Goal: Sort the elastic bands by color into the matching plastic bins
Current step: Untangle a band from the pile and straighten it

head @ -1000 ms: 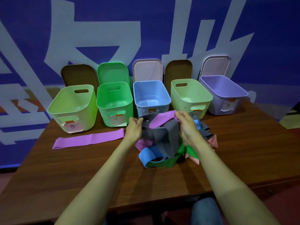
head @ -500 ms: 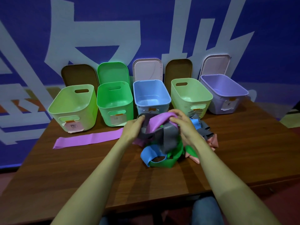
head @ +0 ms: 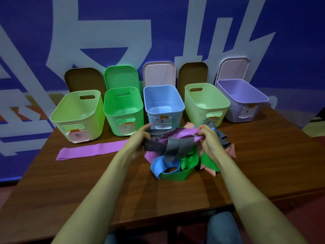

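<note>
**Counter** (head: 88,191): brown wood, carrying all the items below.

**Bins**, five in a row at the far edge, left to right: lime bin (head: 75,110), green bin (head: 123,106), blue bin (head: 163,97), pale green bin (head: 205,97), purple bin (head: 242,92). All are open and upright with no bands visible inside. Each has a paper label on its front, and the writing is too small to read.

**Lids** (head: 121,76): five, propped upright behind the bins against the blue wall.

**Flat purple band** (head: 91,151): lies stretched out on the counter in front of the lime and green bins, apart from the pile.

**Pile of bands**, in front of the blue and pale green bins:
- blue band (head: 158,164), looped at the near edge
- green band (head: 175,175), touching the blue band
- pink band (head: 232,151), at the right edge

**Grey band** (head: 175,147): raised above the pile and draped in folds. The left hand (head: 140,140) grips it with fingers curled round one end.

**Purple band** (head: 182,133): crosses over the grey band. The right hand (head: 209,140) pinches its right end.
</note>
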Motion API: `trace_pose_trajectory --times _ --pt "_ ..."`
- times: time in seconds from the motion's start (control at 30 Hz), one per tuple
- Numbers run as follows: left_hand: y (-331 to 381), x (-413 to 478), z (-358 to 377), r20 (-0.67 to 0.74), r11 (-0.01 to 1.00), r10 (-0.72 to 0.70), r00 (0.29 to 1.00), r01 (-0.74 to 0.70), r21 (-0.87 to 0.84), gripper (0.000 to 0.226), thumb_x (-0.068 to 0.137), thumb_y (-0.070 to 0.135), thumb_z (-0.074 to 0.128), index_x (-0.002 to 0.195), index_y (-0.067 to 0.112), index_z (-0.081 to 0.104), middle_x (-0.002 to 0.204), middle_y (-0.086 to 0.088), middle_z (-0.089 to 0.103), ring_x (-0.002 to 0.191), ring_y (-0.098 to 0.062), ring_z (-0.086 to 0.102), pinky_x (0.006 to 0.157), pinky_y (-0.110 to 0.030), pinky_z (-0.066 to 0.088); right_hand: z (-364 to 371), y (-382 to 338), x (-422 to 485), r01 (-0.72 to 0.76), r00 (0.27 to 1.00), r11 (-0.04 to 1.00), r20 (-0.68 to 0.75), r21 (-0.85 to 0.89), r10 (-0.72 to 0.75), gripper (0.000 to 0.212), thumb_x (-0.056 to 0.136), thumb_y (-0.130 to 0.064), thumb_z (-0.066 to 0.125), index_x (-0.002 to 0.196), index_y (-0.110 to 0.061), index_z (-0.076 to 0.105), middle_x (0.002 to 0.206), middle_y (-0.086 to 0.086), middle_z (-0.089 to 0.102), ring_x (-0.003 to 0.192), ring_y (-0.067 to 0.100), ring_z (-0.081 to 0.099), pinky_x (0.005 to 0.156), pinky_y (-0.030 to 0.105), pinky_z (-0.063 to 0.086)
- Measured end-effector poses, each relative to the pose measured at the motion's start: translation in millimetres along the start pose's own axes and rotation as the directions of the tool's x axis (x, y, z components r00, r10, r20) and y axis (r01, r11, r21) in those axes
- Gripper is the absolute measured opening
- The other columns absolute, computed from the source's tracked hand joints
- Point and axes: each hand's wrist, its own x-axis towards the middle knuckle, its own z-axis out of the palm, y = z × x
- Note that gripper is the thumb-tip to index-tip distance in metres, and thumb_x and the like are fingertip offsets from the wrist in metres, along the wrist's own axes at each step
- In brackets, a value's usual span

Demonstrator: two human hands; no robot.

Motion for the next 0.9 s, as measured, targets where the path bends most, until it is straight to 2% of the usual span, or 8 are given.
trace_pose_trajectory --times 0.07,0.17,0.3,0.4,0.5,0.67,0.8,0.9 --pt "-2 -4 1 0.162 0.918 -0.026 0.986 -0.041 0.395 0.046 0.071 0.020 0.066 0.116 0.030 0.064 0.091 0.002 0.064 0.077 -0.017 0.051 0.053 -0.021 0.034 3 -3 -2 0.019 1.000 0.997 -0.012 0.081 -0.018 0.029 0.078 0.013 0.033 0.066 -0.009 0.046 0.064 0.003 0.048 0.061 0.012 0.043 0.043 0.013 0.035" --pt "-8 -1 3 0.073 0.731 0.086 0.994 -0.113 0.673 0.025 0.074 0.046 0.074 0.082 0.022 0.073 0.084 0.005 0.067 0.081 -0.014 0.056 0.059 -0.022 0.039 7 -4 -8 0.082 0.987 0.977 0.155 -0.198 -0.052 0.021 0.070 0.000 0.042 0.067 -0.016 0.055 0.081 0.000 0.052 0.068 0.010 0.047 0.051 0.015 0.035" --pt "-24 13 15 0.087 0.346 0.420 0.903 -0.248 0.905 0.028 0.080 0.037 0.070 0.077 0.015 0.052 0.095 -0.006 0.050 0.096 -0.023 0.048 0.076 -0.027 0.036 10 -10 -18 0.361 0.882 0.667 0.470 -0.652 -0.017 0.013 0.077 -0.014 0.057 0.084 -0.026 0.060 0.095 -0.006 0.054 0.091 0.013 0.052 0.078 0.022 0.038" --pt "-25 10 24 0.156 0.497 0.369 0.916 -0.336 0.800 0.027 0.085 0.017 0.061 0.107 0.012 0.045 0.107 -0.005 0.055 0.088 -0.023 0.056 0.072 -0.027 0.039 10 -14 -23 0.480 0.834 0.524 0.552 -0.704 -0.023 0.020 0.079 -0.020 0.069 0.096 -0.021 0.059 0.101 -0.010 0.058 0.099 0.006 0.051 0.081 0.009 0.035" --pt "-26 9 27 0.339 0.472 0.232 0.912 -0.410 0.781 0.050 0.090 0.029 0.059 0.138 0.026 0.042 0.122 0.002 0.058 0.100 -0.018 0.061 0.090 -0.027 0.045 7 -18 -26 0.527 0.806 0.514 0.590 -0.677 -0.050 0.017 0.080 -0.025 0.070 0.085 -0.028 0.054 0.092 -0.013 0.055 0.091 0.004 0.050 0.078 0.016 0.038" --pt "-21 11 22 0.336 0.467 0.256 0.907 -0.420 0.778 0.027 0.086 0.038 0.064 0.104 0.020 0.072 0.093 -0.002 0.071 0.083 -0.011 0.060 0.074 -0.025 0.044 -2 -21 -25 0.535 0.803 0.452 0.596 -0.713 -0.009 0.017 0.068 -0.014 0.063 0.078 -0.024 0.052 0.084 -0.011 0.051 0.080 0.004 0.048 0.074 0.027 0.042" --pt "-6 15 18 -0.040 0.860 0.403 0.914 -0.363 0.359 0.018 0.090 0.024 0.061 0.080 0.013 0.072 0.072 -0.001 0.069 0.068 -0.008 0.056 0.064 -0.018 0.044 -19 -21 -20 0.442 0.865 0.466 0.502 -0.766 0.004 0.038 0.076 -0.003 0.056 0.104 -0.028 0.049 0.101 -0.002 0.052 0.062 0.009 0.045 0.056 0.021 0.041" --pt "3 24 2 -0.387 0.926 0.377 0.842 -0.336 0.170 0.023 0.093 0.018 0.052 0.076 0.009 0.065 0.074 -0.005 0.065 0.072 -0.017 0.056 0.065 -0.021 0.044 -28 -18 -14 0.471 0.873 0.426 0.476 -0.772 -0.104 0.051 0.078 0.003 0.050 0.117 -0.030 0.051 0.113 -0.005 0.049 0.079 0.010 0.051 0.063 0.019 0.039"
